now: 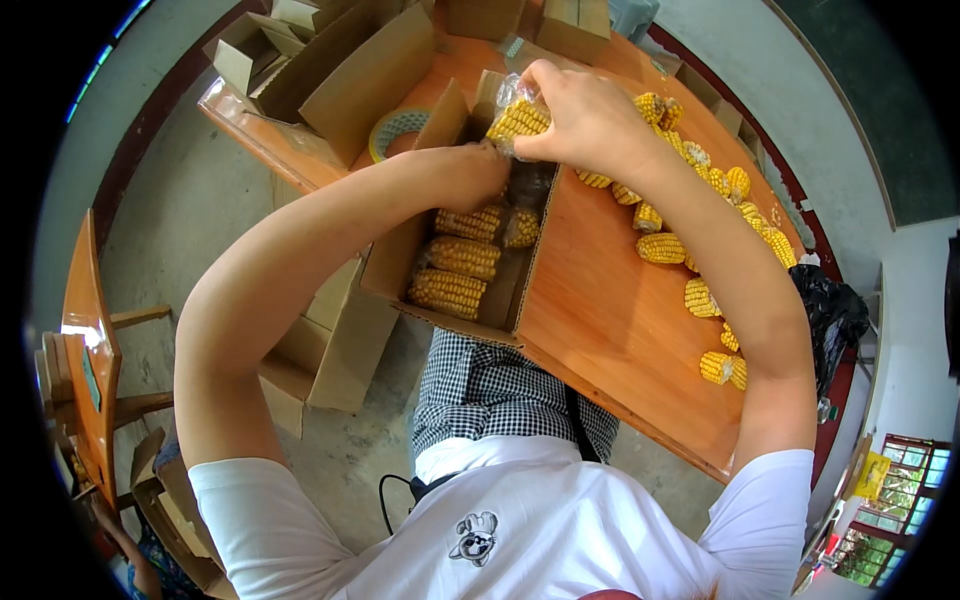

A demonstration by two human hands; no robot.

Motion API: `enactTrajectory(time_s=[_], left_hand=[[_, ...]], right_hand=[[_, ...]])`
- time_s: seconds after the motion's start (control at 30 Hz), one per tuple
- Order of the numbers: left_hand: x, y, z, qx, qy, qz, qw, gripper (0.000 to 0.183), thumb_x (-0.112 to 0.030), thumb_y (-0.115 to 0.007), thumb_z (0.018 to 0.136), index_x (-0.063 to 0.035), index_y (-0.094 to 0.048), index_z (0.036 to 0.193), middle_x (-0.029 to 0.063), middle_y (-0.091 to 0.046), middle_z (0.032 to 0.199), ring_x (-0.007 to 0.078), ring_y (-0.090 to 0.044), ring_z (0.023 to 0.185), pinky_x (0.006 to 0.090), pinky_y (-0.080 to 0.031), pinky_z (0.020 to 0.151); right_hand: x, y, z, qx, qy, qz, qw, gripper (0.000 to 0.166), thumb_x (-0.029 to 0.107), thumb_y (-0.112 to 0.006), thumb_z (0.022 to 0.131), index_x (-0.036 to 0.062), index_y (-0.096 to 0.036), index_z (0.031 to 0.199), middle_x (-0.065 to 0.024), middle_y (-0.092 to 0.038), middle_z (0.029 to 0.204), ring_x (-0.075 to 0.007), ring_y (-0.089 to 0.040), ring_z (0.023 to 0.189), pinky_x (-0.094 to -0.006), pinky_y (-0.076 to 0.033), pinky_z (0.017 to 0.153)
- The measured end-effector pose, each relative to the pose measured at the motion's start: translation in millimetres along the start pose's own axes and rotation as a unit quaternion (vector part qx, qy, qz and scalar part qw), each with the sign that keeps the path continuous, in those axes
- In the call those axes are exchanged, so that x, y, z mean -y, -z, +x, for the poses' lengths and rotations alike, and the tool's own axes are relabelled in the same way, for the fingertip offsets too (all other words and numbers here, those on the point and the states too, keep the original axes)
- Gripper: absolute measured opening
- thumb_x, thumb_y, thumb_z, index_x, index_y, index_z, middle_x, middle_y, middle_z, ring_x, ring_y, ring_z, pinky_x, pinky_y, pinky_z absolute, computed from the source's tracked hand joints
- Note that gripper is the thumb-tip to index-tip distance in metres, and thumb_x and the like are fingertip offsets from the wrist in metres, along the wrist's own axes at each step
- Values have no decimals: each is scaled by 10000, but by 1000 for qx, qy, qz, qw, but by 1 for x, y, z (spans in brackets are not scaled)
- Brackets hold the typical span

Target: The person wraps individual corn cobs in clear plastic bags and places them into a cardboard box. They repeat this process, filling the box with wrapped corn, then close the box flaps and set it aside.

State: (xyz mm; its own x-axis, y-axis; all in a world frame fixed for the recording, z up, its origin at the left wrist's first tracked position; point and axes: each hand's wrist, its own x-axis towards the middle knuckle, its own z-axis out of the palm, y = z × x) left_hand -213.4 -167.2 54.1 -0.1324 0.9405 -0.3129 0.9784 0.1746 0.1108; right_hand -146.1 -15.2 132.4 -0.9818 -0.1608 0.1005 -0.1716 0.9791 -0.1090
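Note:
A cardboard box stands at the table's near edge, with several cobs of corn in clear plastic lying inside it. My right hand grips another plastic-wrapped piece of corn over the box's far part, thumb below and fingers above. Loose plastic bunches up at the top of that piece. Close beside it, my left hand reaches down into the box with its fingers curled. Its fingertips are hidden, so whether it holds anything does not show.
Several bare corn pieces lie across the orange table on the right. A tape roll sits left of the box. Open cartons stand at the far left; another carton is below the table. A black plastic bag hangs right.

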Motion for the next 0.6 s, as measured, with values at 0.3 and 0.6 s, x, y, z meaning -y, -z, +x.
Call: enactTrajectory(time_s=[0.3, 0.6], left_hand=[[-33, 40, -71, -163, 19, 0, 986, 386, -109, -625, 840, 13, -466, 1169, 165, -511, 1146, 339, -579, 1030, 408, -493, 840], [-42, 64, -143, -359, 67, -134, 921, 441, -179, -660, 842, -33, -509, 1230, 119, -524, 1117, 285, -541, 997, 342, -457, 872]], right_hand=[[-6, 3, 7, -1, 11, 7, 1000, 551, 373, -729, 635, -23, -562, 980, -196, -678, 885, -342, -663, 840, -400, -526, 774], [44, -10, 23, 173, 24, -113, 978, 522, 290, -782, 637, 36, -608, 1058, -164, -676, 961, -328, -644, 925, -415, -525, 783]])
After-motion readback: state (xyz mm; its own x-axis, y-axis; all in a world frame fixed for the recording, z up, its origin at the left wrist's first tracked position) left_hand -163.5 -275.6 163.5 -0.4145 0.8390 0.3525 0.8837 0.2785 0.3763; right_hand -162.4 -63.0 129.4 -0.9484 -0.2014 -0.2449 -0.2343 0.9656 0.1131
